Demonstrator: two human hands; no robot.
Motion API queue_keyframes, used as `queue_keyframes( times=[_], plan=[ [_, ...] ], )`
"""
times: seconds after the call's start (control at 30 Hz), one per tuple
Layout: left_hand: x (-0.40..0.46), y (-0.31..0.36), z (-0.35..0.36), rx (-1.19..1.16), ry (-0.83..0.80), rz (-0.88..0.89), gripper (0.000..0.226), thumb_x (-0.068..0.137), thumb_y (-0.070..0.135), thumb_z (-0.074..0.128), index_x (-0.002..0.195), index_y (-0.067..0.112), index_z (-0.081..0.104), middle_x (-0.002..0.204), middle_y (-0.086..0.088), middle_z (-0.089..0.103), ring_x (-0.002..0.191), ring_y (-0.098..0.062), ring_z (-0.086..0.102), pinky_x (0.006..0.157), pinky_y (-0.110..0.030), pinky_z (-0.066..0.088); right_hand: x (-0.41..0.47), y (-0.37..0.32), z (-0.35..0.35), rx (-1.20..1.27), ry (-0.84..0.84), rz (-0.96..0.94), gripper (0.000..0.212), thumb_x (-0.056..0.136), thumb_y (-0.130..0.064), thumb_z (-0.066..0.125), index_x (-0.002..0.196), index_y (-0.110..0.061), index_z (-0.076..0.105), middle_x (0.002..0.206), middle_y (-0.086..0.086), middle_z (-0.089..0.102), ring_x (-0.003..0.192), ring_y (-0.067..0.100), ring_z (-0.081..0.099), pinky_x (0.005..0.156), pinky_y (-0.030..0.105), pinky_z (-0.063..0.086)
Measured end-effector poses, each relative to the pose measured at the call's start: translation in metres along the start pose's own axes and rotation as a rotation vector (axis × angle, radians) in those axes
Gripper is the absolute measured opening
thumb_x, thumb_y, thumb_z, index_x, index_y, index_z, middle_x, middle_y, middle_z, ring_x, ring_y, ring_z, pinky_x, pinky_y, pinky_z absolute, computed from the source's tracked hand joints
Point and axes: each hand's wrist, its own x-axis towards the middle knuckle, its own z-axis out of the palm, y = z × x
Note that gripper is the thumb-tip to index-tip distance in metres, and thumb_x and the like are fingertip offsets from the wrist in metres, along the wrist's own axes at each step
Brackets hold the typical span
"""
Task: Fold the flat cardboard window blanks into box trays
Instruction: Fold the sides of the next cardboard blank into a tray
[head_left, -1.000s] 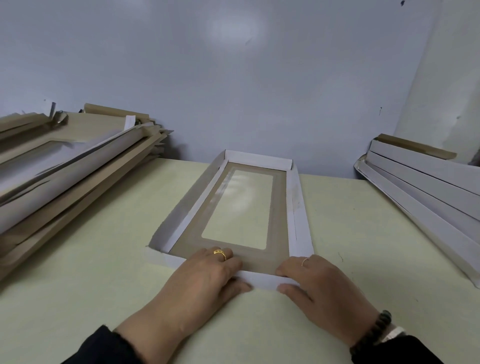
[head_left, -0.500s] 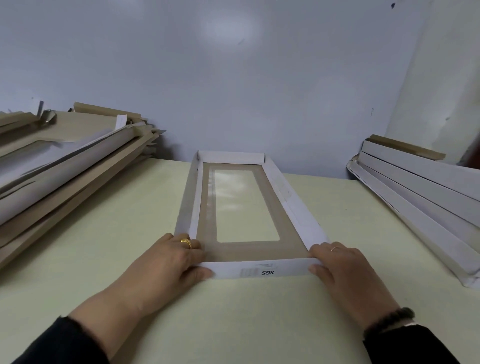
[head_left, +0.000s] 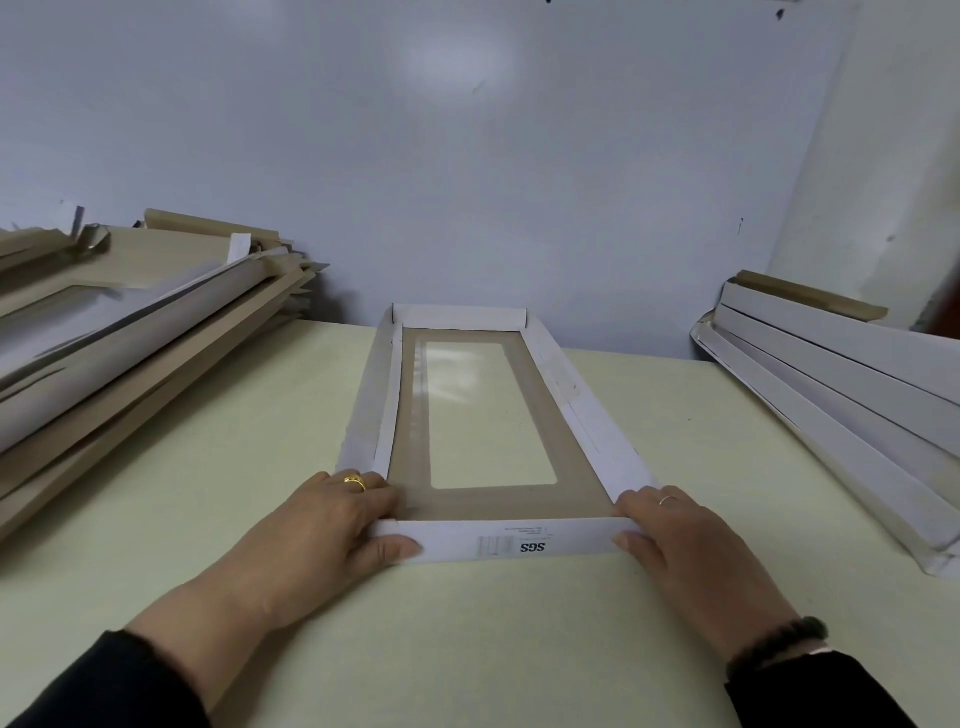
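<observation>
A long cardboard window tray (head_left: 587, 415) lies lengthwise in the middle of the pale table, brown inside with a clear film window and white walls raised on all sides. Its near end wall (head_left: 498, 543) carries small print. My left hand (head_left: 332, 525) grips the near left corner, thumb on the outside of the end wall and fingers over the rim. My right hand (head_left: 685, 540) grips the near right corner the same way.
A leaning pile of flat brown and white blanks (head_left: 130, 332) fills the left side of the table (head_left: 208, 467). A stack of white folded trays (head_left: 841, 395) lies along the right edge. A grey wall stands close behind.
The tray has swung from a slant to straight in line with me. My hands have slid apart from the middle of the near wall to its two corners.
</observation>
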Motion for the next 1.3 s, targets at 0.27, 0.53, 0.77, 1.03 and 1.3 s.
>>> queue_keyframes(
  times=[0.27,0.53,0.77,1.03,1.3],
  plan=[
    [-0.003,0.003,0.000,-0.026,0.072,-0.036,0.059,0.070,0.076,0.016,0.065,0.027,0.048,0.070,0.015,0.041,0.070,0.001,0.036,0.072,-0.015,0.029,-0.002,0.001,0.001,0.033,0.028,-0.019,0.002,0.093,-0.025,0.045,0.092,-0.027,0.047,0.074,-0.015,0.035,0.084,0.007,0.035,0.065,0.022,0.025],
    [-0.011,0.009,-0.003,-0.300,0.108,-0.115,0.020,0.086,0.038,0.060,0.079,0.019,0.063,0.081,0.009,0.057,0.091,-0.002,0.043,0.074,-0.017,0.037,-0.002,-0.008,-0.009,-0.089,0.149,0.012,0.028,0.051,-0.001,0.084,0.063,-0.012,0.060,0.078,0.001,0.060,0.067,0.026,0.058,0.055,0.029,0.037],
    [-0.001,0.040,0.007,-0.258,0.141,-0.056,0.022,0.089,0.036,0.056,0.082,0.015,0.054,0.081,0.014,0.046,0.086,0.003,0.039,0.073,-0.014,0.036,-0.006,-0.055,0.001,0.128,0.097,-0.160,0.024,0.078,-0.028,0.060,0.102,-0.023,0.060,0.100,-0.012,0.056,0.080,0.013,0.059,0.061,0.026,0.045],
    [0.002,0.070,0.015,-0.417,0.266,0.097,0.032,0.093,0.039,0.032,0.118,0.026,0.048,0.117,0.012,0.044,0.100,0.001,0.048,0.087,-0.015,0.040,-0.006,-0.072,0.012,0.114,0.135,0.025,0.042,0.065,-0.067,0.050,0.077,-0.029,0.037,0.082,-0.009,0.037,0.070,0.006,0.040,0.052,0.017,0.023],
    [0.003,0.056,0.035,-0.058,0.010,0.008,0.069,0.084,0.070,0.007,0.137,0.032,0.028,0.136,0.013,0.024,0.126,-0.005,0.025,0.102,-0.012,0.019,-0.002,-0.061,-0.004,0.058,0.533,0.019,0.025,0.082,-0.026,0.048,0.062,-0.012,0.051,0.064,0.005,0.049,0.056,0.028,0.053,0.049,0.032,0.036]
  ],
)
